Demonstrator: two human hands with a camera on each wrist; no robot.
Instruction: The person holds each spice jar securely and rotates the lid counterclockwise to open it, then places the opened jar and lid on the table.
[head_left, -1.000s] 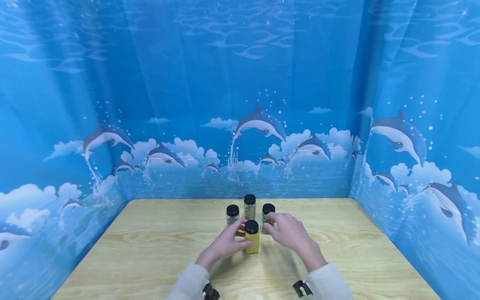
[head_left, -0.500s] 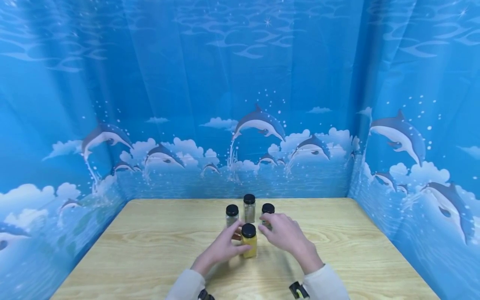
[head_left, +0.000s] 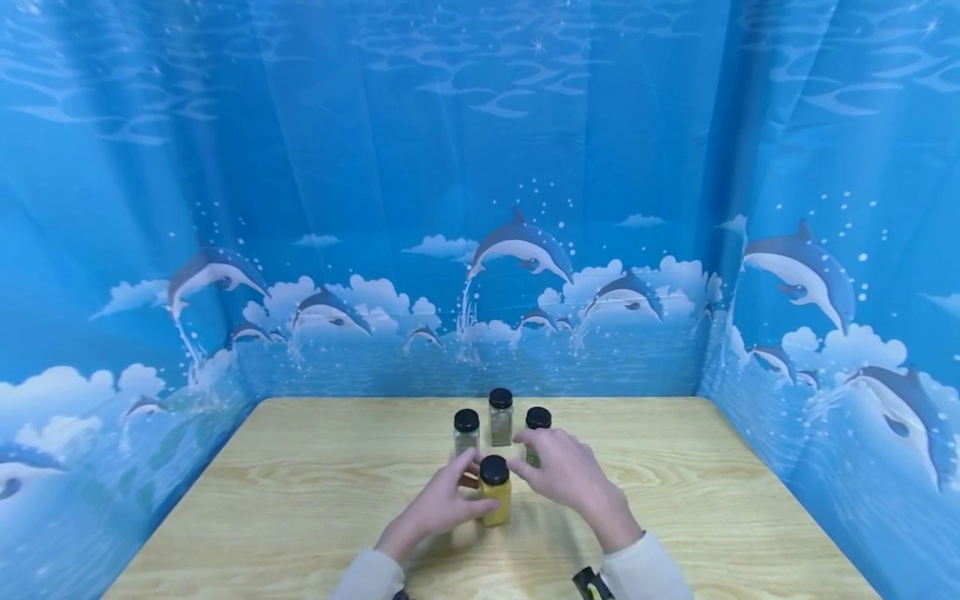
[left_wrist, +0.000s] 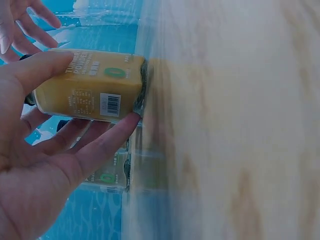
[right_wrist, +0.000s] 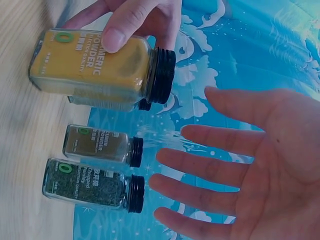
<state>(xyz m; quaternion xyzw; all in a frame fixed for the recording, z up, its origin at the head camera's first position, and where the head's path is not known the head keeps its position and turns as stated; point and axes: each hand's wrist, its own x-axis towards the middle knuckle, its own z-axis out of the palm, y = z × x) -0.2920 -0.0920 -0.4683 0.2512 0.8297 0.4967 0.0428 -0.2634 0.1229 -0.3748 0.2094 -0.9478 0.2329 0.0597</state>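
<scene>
A square glass jar of turmeric powder point(head_left: 495, 502) with a black lid stands upright on the table. My left hand point(head_left: 442, 500) holds it from the left, thumb on the near face and fingers round the far side, as the left wrist view shows. To the right, my right hand point(head_left: 573, 475) is spread with straight fingers, apart from the turmeric jar and holding nothing. Behind it stands a chopped parsley jar point(right_wrist: 90, 186), partly hidden in the head view. A cumin powder jar point(right_wrist: 97, 144) is at the back. Another black-lidded jar point(head_left: 467, 432) stands behind my left fingers.
The wood-grain table point(head_left: 300, 500) runs back to a blue curtain point(head_left: 420, 167) printed with dolphins, which also closes off both sides. The three rear jars stand close together near the table's middle.
My left hand has drawn the turmeric jar toward me and slightly left, away from the other jars. My right hand has shifted a little left. The three rear jars have stayed put.
</scene>
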